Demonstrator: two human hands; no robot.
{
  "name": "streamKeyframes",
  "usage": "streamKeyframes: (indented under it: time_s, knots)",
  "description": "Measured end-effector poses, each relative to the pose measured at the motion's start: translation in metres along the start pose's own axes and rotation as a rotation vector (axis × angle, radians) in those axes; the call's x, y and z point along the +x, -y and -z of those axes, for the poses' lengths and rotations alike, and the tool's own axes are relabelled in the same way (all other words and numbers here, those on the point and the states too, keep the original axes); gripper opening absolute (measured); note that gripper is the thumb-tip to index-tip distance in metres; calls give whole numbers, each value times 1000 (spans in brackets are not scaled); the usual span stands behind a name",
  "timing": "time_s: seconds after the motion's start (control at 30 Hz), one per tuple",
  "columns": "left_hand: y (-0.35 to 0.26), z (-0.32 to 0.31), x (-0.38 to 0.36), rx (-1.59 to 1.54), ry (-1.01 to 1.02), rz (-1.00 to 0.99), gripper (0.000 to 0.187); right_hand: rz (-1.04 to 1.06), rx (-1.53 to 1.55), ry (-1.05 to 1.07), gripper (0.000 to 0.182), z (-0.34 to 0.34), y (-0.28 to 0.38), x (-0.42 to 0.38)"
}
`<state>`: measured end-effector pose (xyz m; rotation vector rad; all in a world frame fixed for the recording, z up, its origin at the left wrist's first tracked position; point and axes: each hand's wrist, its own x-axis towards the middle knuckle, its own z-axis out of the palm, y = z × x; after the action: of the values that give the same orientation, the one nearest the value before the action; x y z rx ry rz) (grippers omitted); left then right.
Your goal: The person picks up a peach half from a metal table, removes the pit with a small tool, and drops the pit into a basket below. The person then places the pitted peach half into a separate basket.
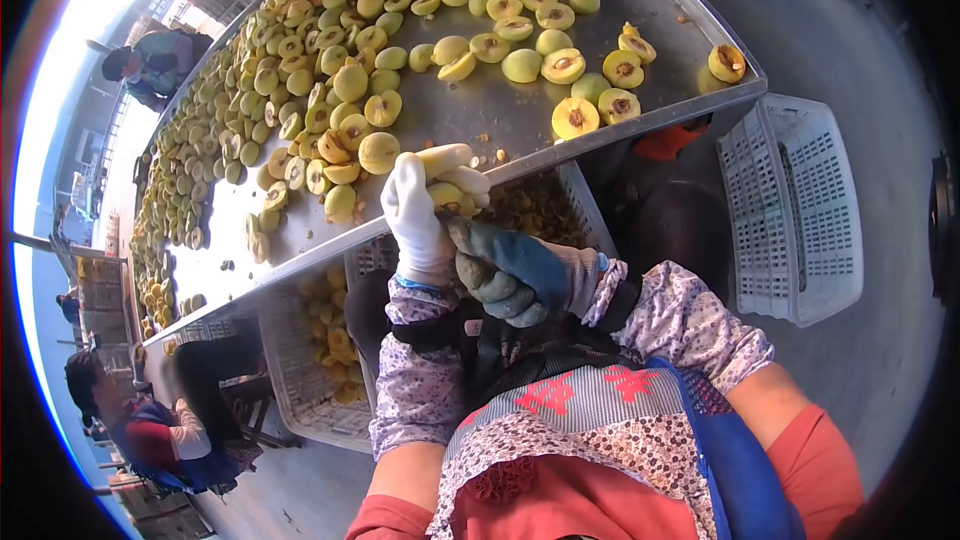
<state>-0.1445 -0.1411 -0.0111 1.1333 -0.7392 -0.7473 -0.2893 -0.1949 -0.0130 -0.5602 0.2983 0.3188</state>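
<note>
Peach [447,196] in gloved left hand [415,215]; no legible writing.

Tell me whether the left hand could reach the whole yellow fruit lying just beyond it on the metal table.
Probably yes: the left hand sits at the metal table edge, and the whole yellow fruit lies close beside it with nothing between, though that hand already grips a fruit.

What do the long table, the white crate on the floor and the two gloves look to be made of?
Table: likely sheet metal, dull grey with a soft sheen and a folded rim. Crate: probably moulded plastic, matte white, gridded walls. Left hand glove: white fabric, apparently knit. Right hand glove: grey knit cuff, with a darker blue-green coating, possibly rubber.
</note>
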Motion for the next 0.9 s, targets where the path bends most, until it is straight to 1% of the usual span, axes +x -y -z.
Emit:
streamKeyframes:
  time_s: [0.07,0.1,0.13,0.17,0.2,0.23,0.27,0.33,0.37,0.4,0.43,0.47,0.5,0.53,0.57,0.6,0.67,0.7,0.77,0.8,0.87,0.9]
  knots:
    - [1,-2,-1,-5,-23,28,58,11,36,36,53,-2,-1,1]
    - [1,-3,0,-5,-21,30,58,-5,-96,-134,54,-13,3,-2]
    - [1,-4,2,67,-2,42,58,-23,-228,-305,54,-18,6,-4]
    - [2,-5,3,140,17,53,58,-25,-227,-307,54,-16,4,-5]
    - [5,-7,4,137,18,54,58,13,-179,-262,54,-14,2,-5]
    - [8,-10,3,102,-33,0,59,52,-132,-216,54,-13,0,-5]
    - [10,-11,4,68,-82,-54,59,55,-131,-217,54,-14,-4,-3]
    - [8,-8,3,49,-71,-32,59,136,-27,-199,54,-18,-9,2]
    - [8,-6,2,31,-64,-7,58,136,-28,-200,54,-18,-7,1]
    - [6,-6,2,31,-64,-7,58,106,-91,-233,53,-18,-4,0]
    - [2,-7,2,77,-28,5,58,76,-154,-266,52,-18,-1,-2]
    - [-1,-6,2,124,8,14,58,78,-154,-265,52,-19,2,-4]
    - [-2,-4,3,125,8,10,58,38,-204,-286,52,-21,6,-7]
    - [-4,-1,4,144,67,30,58,-2,-255,-305,52,-21,9,-9]
    - [-6,0,4,164,125,53,57,-45,-169,-203,52,-12,8,-6]
    - [-7,1,3,166,126,51,57,-43,-171,-202,52,-5,4,-4]
    - [-8,1,0,15,74,40,56,21,-59,8,55,2,-2,-2]
    - [-10,1,-2,16,75,38,56,22,-61,8,55,-1,-3,-2]
    - [-14,-1,-3,111,62,61,56,1,-121,-123,56,-9,-5,-1]
    - [-15,-1,-4,158,55,73,55,2,-122,-124,56,-13,-5,-2]
    - [-15,-1,-6,168,64,65,56,44,-384,-318,56,-19,-6,-5]
    - [-14,-1,-7,181,77,59,56,40,-383,-319,56,-18,-8,-4]
